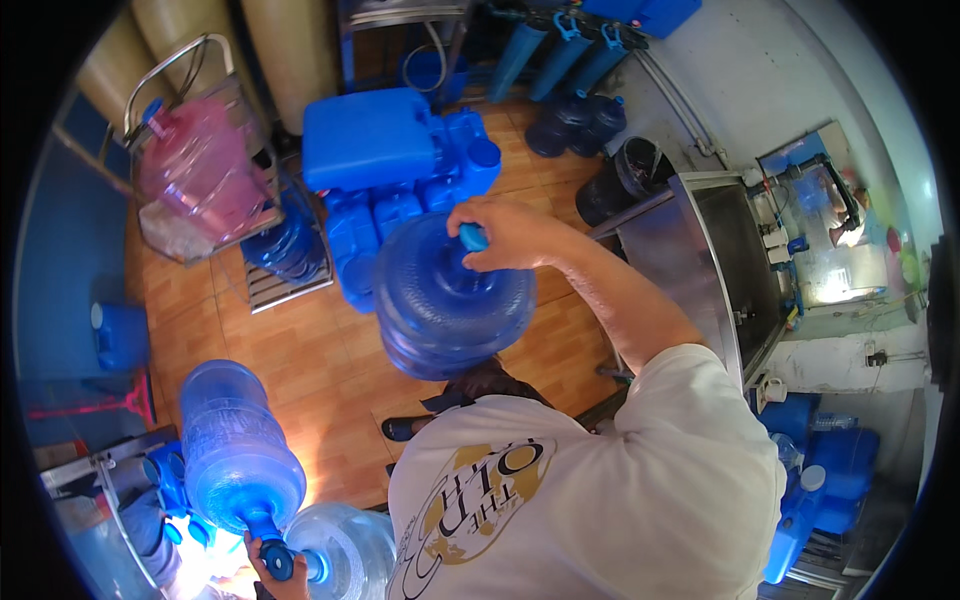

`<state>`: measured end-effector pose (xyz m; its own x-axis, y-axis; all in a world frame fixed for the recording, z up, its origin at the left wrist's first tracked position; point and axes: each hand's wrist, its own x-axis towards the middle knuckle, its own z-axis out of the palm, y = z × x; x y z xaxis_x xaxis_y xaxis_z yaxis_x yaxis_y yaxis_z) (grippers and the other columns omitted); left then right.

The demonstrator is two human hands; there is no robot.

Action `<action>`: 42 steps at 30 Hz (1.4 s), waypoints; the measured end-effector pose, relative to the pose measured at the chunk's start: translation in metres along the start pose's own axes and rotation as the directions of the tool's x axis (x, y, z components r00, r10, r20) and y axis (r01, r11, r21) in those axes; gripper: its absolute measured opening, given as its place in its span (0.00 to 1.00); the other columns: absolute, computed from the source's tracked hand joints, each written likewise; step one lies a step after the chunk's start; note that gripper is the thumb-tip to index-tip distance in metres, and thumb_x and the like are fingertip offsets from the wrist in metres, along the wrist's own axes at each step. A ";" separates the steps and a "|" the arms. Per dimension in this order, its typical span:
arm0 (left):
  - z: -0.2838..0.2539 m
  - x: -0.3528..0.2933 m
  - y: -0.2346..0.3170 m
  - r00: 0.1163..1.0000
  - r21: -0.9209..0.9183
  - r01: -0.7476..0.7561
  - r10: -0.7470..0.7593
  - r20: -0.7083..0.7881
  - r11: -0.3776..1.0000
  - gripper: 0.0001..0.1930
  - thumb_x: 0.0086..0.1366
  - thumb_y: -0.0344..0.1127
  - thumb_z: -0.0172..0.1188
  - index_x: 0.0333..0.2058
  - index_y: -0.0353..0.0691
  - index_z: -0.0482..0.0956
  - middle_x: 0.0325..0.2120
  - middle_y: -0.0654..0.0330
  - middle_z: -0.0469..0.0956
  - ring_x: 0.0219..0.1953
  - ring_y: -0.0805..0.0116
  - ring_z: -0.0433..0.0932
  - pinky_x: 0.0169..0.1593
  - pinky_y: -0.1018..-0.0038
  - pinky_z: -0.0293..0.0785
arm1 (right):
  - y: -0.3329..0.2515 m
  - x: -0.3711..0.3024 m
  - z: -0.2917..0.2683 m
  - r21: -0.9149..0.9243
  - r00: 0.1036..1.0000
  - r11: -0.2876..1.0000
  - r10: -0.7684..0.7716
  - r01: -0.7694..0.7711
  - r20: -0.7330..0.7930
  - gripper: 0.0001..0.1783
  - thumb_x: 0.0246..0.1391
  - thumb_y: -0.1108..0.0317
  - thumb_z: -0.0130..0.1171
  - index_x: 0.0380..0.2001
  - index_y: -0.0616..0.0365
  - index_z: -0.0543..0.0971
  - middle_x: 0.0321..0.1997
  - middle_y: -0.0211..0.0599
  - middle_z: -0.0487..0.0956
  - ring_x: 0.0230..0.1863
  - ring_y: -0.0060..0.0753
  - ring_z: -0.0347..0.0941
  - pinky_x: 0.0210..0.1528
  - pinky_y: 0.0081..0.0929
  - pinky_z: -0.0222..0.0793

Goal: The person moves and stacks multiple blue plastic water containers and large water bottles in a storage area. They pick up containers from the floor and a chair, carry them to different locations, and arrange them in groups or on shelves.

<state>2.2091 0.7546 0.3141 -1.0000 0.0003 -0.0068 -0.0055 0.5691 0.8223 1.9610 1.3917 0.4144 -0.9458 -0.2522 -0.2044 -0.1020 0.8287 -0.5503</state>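
Head view | landmark: stack of blue jerrycans (400, 170) | right hand (505, 235) wrapped tight round capped neck of big blue water jug (450, 300), just in front of stack | left hand (280, 575) clasps neck of second jug (235, 450), well left-below stack.

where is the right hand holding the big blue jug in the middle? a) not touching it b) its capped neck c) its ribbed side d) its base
b: the right hand closes its fingers round the blue-capped neck atop the water jug, while the left hand grips a second jug by its neck.
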 end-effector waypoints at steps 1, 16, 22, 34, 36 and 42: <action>0.009 0.004 0.023 0.996 -0.055 -0.050 0.054 0.071 0.997 0.39 0.43 0.29 0.63 0.59 0.41 0.66 0.66 0.50 0.59 0.65 0.52 0.63 0.65 0.61 0.62 | 0.025 -0.014 -0.019 -0.006 1.000 1.000 -0.001 0.001 -0.021 0.24 0.42 0.61 0.67 0.45 0.51 0.78 0.43 0.42 0.78 0.46 0.47 0.75 0.47 0.39 0.71; 0.262 0.111 0.261 0.917 -0.141 0.154 -0.088 0.389 0.978 0.37 0.42 0.43 0.75 0.53 0.46 0.70 0.62 0.52 0.64 0.59 0.60 0.68 0.58 0.67 0.69 | 0.432 -0.104 -0.115 -0.007 0.817 0.893 0.410 -0.451 -0.406 0.23 0.40 0.67 0.69 0.43 0.55 0.77 0.45 0.50 0.76 0.48 0.53 0.75 0.51 0.41 0.71; 0.333 0.147 0.306 0.917 -0.220 0.158 -0.060 0.395 0.963 0.37 0.39 0.37 0.72 0.52 0.47 0.70 0.63 0.51 0.62 0.57 0.60 0.70 0.55 0.68 0.73 | 0.545 -0.069 -0.103 0.117 0.704 0.851 0.493 -0.512 -0.512 0.24 0.40 0.66 0.70 0.44 0.55 0.76 0.45 0.52 0.77 0.50 0.56 0.74 0.54 0.43 0.70; 0.486 0.304 0.411 0.839 0.343 -0.147 -0.066 0.540 0.928 0.32 0.41 0.37 0.73 0.48 0.43 0.72 0.53 0.49 0.66 0.53 0.60 0.71 0.53 0.63 0.70 | 0.819 0.135 -0.076 0.455 0.527 0.611 0.791 -0.648 -0.310 0.31 0.42 0.60 0.74 0.50 0.52 0.75 0.53 0.51 0.76 0.55 0.53 0.74 0.56 0.42 0.71; 0.498 0.331 0.417 0.741 0.468 -0.367 -0.052 0.670 0.804 0.24 0.49 0.32 0.67 0.46 0.39 0.73 0.44 0.53 0.71 0.50 0.65 0.70 0.52 0.63 0.68 | 0.852 0.178 -0.076 0.470 0.527 0.585 0.808 -0.661 -0.264 0.32 0.43 0.59 0.75 0.52 0.51 0.74 0.54 0.51 0.75 0.55 0.53 0.73 0.57 0.42 0.71; 0.521 0.388 0.488 0.778 0.475 0.168 -0.411 0.474 0.864 0.33 0.38 0.35 0.76 0.46 0.37 0.74 0.41 0.55 0.75 0.43 0.58 0.76 0.46 0.62 0.73 | 0.941 0.289 -0.070 0.488 0.536 0.668 0.743 -0.562 -0.401 0.30 0.43 0.61 0.74 0.51 0.54 0.76 0.51 0.54 0.78 0.53 0.55 0.75 0.55 0.42 0.71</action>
<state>1.8201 1.4606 0.4158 -0.7741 0.1561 -0.6135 -0.1703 0.8820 0.4394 1.5701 2.1339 -0.1057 -0.7060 0.6811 -0.1942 0.6136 0.4513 -0.6479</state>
